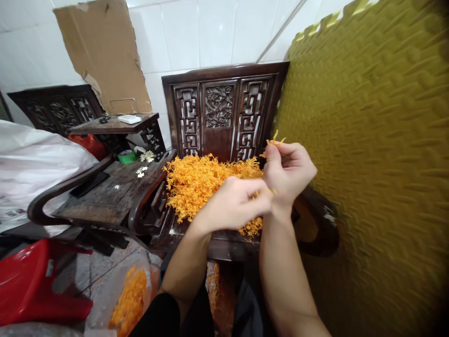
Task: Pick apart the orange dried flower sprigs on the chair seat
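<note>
Orange sprig pinched above a heaped chair

A tall yellow textured mat (368,121) walls off the whole right side, standing close beside the right hand (291,168) and the chair's right armrest (331,231). At the far side, the chair's carved dark backrest (219,142) rises before white wall tiles (182,37). The seat carries a broad orange pile (192,182), partly covered by the left hand (233,206).

To the far left, a sheet of cardboard (103,56) stands behind a small side table (108,125) bearing a white device (129,119). Green tape (126,157) and white flower-like pieces (147,156) lie on the left-hand seat (112,196), next to a bulky white bag (38,159). Near left are a red stool (26,276) and, on the floor, a plastic bag (100,299) with orange pieces (129,295) in it.

The right hand is raised at the right of the pile, thumb and fingers clamped on an orange sprig (276,140) that pokes up from the tips. The left hand reaches across toward the right, its fingertips overlapping the right wrist in view; whether they touch cannot be told. Its fingers look bunched, with a yellowish bit (272,191) at the tips, but blur hides whether they grip it.
</note>
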The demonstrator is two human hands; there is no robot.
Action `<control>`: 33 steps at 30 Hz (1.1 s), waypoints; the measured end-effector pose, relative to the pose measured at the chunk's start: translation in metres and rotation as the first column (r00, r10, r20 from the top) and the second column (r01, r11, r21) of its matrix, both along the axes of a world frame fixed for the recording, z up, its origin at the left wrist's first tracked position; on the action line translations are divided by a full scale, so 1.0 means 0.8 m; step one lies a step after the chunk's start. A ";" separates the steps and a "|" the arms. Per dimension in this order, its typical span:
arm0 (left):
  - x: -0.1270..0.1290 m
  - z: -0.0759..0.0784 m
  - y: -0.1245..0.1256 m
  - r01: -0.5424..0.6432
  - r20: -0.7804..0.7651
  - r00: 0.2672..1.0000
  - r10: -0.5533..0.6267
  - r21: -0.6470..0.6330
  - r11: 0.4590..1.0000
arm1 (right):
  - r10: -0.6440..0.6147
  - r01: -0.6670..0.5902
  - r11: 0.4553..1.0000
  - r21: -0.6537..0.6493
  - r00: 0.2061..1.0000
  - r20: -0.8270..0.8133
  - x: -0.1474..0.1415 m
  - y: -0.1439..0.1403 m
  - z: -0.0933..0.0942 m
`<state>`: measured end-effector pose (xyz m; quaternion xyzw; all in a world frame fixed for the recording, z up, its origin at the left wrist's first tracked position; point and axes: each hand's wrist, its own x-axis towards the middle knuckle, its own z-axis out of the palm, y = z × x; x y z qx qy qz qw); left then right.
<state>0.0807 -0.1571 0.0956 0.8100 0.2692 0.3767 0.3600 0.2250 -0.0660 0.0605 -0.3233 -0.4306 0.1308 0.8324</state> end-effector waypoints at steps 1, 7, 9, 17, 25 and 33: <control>-0.006 0.007 -0.013 0.173 -0.015 0.985 -0.173 -0.019 0.985 | 0.003 -0.004 1.000 -0.012 0.998 -0.060 0.009 0.008 -0.003; -0.026 0.010 -0.011 0.111 0.204 0.976 -0.075 -0.175 0.978 | 0.505 -0.522 0.853 -0.012 0.831 -0.232 0.078 0.018 -0.007; -0.023 -0.001 0.014 0.005 0.263 0.962 0.065 -0.257 0.966 | 0.598 -0.606 0.796 -0.002 0.786 -0.157 0.078 0.003 0.003; 0.015 -0.029 0.044 -0.335 0.010 0.941 0.337 0.157 0.929 | 0.615 -0.623 0.782 0.011 0.769 -0.175 0.021 -0.027 0.029; 0.026 -0.032 0.046 -0.289 0.121 0.957 0.263 0.432 0.854 | 0.469 -0.480 0.876 0.055 0.818 -0.332 -0.004 -0.036 0.030; -0.035 0.001 -0.019 -0.383 0.554 0.796 0.243 0.151 0.911 | 0.478 -0.494 0.867 0.067 0.787 -0.390 0.084 0.037 -0.018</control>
